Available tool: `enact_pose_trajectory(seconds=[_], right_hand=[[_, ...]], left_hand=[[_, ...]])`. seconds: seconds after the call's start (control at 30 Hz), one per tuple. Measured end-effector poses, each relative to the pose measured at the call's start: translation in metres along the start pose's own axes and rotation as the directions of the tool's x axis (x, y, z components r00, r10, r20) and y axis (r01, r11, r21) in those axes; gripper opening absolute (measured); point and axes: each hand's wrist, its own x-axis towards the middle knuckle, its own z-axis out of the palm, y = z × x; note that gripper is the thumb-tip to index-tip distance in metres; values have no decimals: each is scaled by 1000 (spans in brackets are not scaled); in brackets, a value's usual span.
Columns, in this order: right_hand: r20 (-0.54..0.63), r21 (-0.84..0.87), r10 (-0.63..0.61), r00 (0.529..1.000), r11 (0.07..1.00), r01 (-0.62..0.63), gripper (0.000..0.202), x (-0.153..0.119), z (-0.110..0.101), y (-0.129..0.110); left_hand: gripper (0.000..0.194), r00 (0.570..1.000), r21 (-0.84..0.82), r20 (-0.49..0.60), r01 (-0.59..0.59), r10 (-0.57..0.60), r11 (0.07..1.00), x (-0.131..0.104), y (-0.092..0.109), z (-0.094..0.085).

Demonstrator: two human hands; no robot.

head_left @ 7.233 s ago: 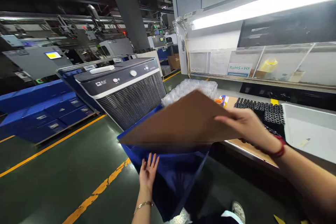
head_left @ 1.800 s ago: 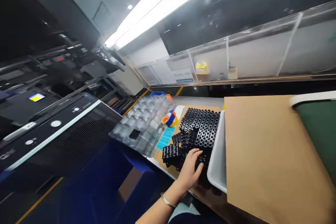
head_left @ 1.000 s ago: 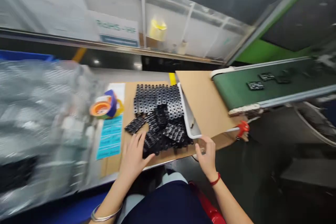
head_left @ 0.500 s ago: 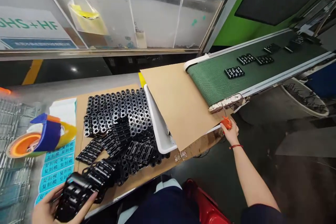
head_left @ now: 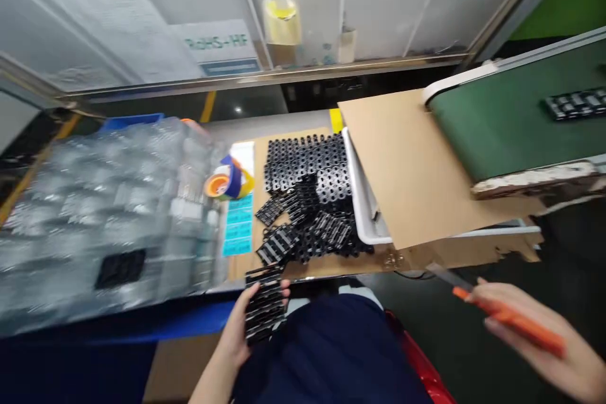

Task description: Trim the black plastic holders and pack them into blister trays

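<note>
Near my body, my left hand is closed around a black slotted plastic part. My right hand, blurred by motion, grips an orange-handled knife whose pale blade points up and left, in front of the cardboard. Just beyond the left hand, several loose black parts lie in a pile. Behind them, similar pieces stand in tight rows on brown cardboard.
Clear plastic trays are stacked at left, with one black part on top. Tape rolls rest by blue labels. A cardboard sheet covers part of a white bin beside the green conveyor belt, which carries another black part.
The view has swung left. My right hand has come away from the conveyor's end with the knife. The left hand has brought the black part nearer my body.
</note>
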Motion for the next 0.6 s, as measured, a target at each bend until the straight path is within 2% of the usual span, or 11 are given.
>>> enact_pose_trajectory(seconds=[0.03, 0.1, 0.13, 0.2, 0.3, 0.43, 0.5, 0.6], right_hand=[[185, 63, -137, 973, 990, 128, 28, 3, 22, -22], [475, 180, -302, 827, 953, 245, 30, 14, 65, -64], [574, 165, -305, 760, 952, 258, 26, 21, 85, -82], [688, 47, -242, 684, 956, 291, 14, 35, 117, -108], [743, -97, -168, 648, 930, 353, 18, 50, 146, -129], [787, -170, -128, 603, 895, 413, 27, 57, 162, -143], [801, -195, -107, 589, 884, 425, 25, 57, 168, -146], [798, -198, -81, 597, 900, 388, 21, 57, 176, -139]], left_hand=[[40, 1000, 17, 4, 12, -12, 1000, 1, -5, -6], [43, 1000, 55, -30, 8, -6, 998, 5, -15, -22], [41, 999, 70, -51, -8, 12, 998, 8, -20, -30], [37, 994, 81, -84, -63, 70, 995, 16, -30, -47], [39, 984, 67, -117, -126, 133, 990, 28, -42, -68], [42, 976, 78, -130, -163, 172, 983, 36, -53, -87], [38, 974, 96, -116, -184, 194, 978, 37, -57, -92], [30, 965, 150, -109, -223, 240, 963, 37, -61, -96]])
